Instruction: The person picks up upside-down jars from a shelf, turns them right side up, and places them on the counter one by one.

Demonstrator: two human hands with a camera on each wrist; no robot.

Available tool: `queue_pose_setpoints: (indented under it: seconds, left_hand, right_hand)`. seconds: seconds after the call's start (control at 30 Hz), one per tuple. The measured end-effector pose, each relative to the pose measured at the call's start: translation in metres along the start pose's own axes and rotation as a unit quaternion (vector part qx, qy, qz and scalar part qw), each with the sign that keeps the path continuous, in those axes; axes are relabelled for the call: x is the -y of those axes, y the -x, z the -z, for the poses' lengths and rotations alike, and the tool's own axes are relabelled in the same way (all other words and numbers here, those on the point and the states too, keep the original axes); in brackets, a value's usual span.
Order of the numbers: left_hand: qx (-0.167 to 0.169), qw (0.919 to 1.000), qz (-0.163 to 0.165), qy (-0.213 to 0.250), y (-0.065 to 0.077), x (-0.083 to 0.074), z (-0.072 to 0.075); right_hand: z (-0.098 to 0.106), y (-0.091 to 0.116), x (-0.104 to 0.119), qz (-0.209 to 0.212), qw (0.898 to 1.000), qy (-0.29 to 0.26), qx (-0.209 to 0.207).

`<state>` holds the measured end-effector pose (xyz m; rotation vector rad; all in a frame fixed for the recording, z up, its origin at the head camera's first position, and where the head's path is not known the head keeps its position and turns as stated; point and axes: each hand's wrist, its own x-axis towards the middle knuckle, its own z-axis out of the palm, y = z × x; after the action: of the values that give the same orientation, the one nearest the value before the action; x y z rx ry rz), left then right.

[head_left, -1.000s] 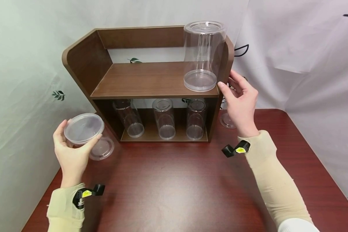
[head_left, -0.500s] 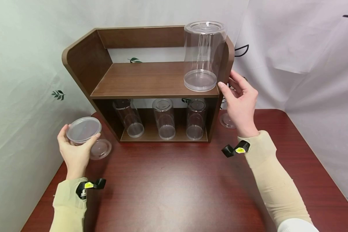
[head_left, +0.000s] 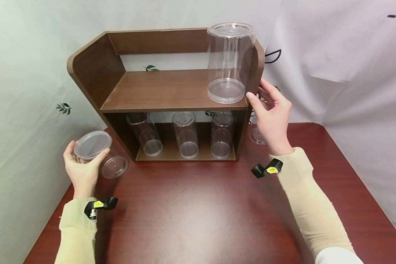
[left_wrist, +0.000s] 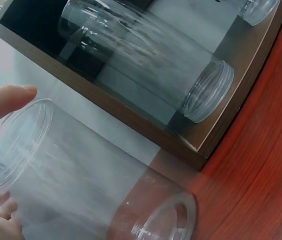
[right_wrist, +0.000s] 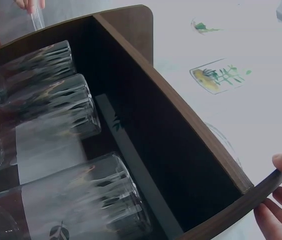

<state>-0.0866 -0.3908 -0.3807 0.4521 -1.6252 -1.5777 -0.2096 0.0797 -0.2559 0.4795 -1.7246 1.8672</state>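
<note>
On the left, my left hand (head_left: 82,168) grips a clear plastic jar (left_wrist: 101,175) around its lidded upper end. The frosted lid (head_left: 93,144) faces up, and the jar leans so that its base points right towards the shelf. My thumb lies at the lid's rim in the left wrist view. My right hand (head_left: 274,117) pinches the right side panel of a brown wooden shelf (head_left: 168,90), thumb in front and fingers behind. On the upper board, near that panel, stands a big clear jar (head_left: 227,66).
In the lower compartment stand three clear jars, the left one (head_left: 148,139), the middle one (head_left: 187,137) and the right one (head_left: 222,137). Another clear round base (head_left: 257,136) shows behind my right hand. The dark red table (head_left: 191,212) stretches in front; white cloth (head_left: 333,66) hangs behind.
My left hand has moved slightly away from me with the jar, whose lid looks smaller and whose tilt has grown. My right hand keeps its place on the side panel.
</note>
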Motion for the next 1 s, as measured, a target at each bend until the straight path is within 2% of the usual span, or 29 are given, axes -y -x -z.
queue_pose_setpoints:
  seconds: [0.13,0.27,0.4,0.5,0.63,0.77,0.9,1.0]
  left_hand:
    - [-0.015,0.9997,-0.019,0.007,0.003,-0.009,0.000]
    - [-0.049,0.9959,-0.067,0.037,0.010,-0.033,-0.011]
    - [-0.078,0.9839,-0.123,0.104,0.023,-0.065,-0.027]
    - [-0.079,0.9734,-0.161,0.142,0.033,-0.086,-0.037]
    - [-0.062,0.9641,-0.185,0.180,0.047,-0.107,-0.051]
    - [-0.029,0.9552,-0.206,0.210,0.059,-0.122,-0.063]
    - [0.016,0.9477,-0.232,0.218,0.068,-0.130,-0.074]
    - [0.052,0.9443,-0.239,0.220,0.073,-0.133,-0.081]
  right_hand:
    - [0.002,-0.004,-0.012,-0.002,1.000,0.002,0.000]
    - [0.001,-0.003,-0.007,-0.002,1.000,-0.002,0.001]
    - [-0.003,0.002,0.009,0.004,1.000,-0.007,0.005]
    - [-0.003,0.004,0.013,0.009,1.000,-0.020,0.007]
    - [0.000,0.001,0.002,0.009,1.000,-0.028,0.001]
    - [0.003,-0.003,-0.008,0.009,1.000,-0.020,-0.008]
    - [0.004,-0.003,-0.009,0.006,1.000,-0.014,-0.016]
    - [0.003,-0.003,-0.008,0.003,1.000,0.000,-0.019]
